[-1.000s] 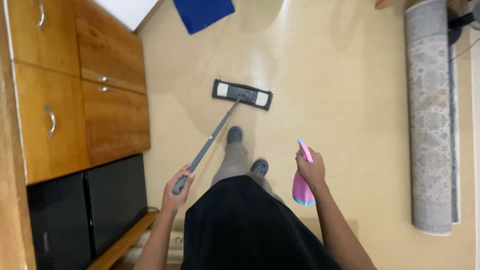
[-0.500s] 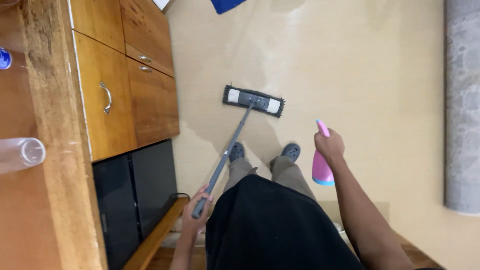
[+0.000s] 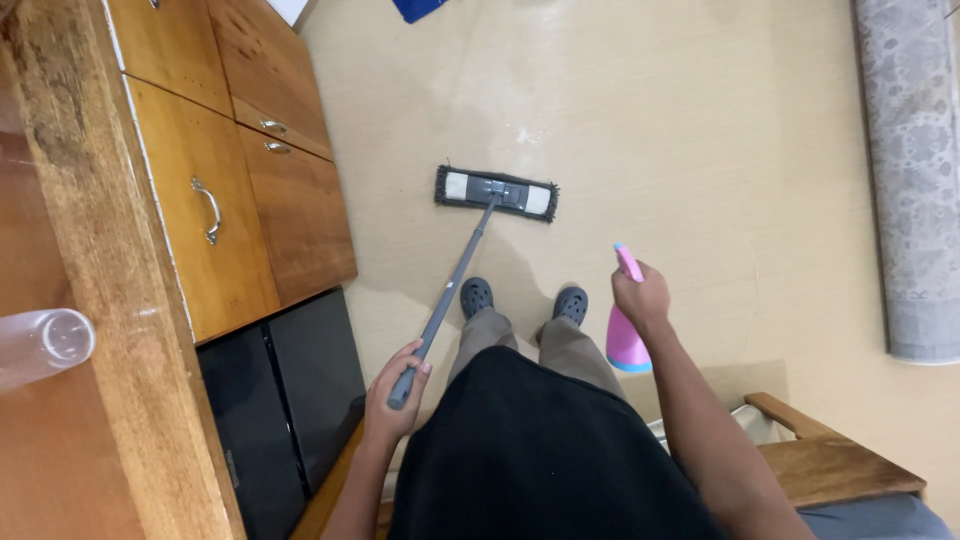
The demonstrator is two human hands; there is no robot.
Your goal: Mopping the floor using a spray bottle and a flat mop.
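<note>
Presently a mop (image 3: 470, 235) is gripped near its handle end by the left hand (image 3: 392, 392), angled so its flat head lies on the floor (image 3: 700, 150) just beyond the feet, while a pink spray bottle (image 3: 626, 335) is clamped nozzle-forward in the right hand (image 3: 640, 297).

I see wood cabinets (image 3: 235, 200) along the left w/ metal handles, a black panel (image 3: 285, 400) below them. Wooden table (image 3: 70, 300) at far left, clear plastic bottle (image 3: 45, 345) lying on it. Beige floor (image 3: 700, 150). Rolled grey rug (image 3: 915, 170) at right edge. Blue item (image 3: 418, 8) at top, mostly cut off. Wood chair (image 3: 835, 465) bottom right, near the rug's end.
</note>
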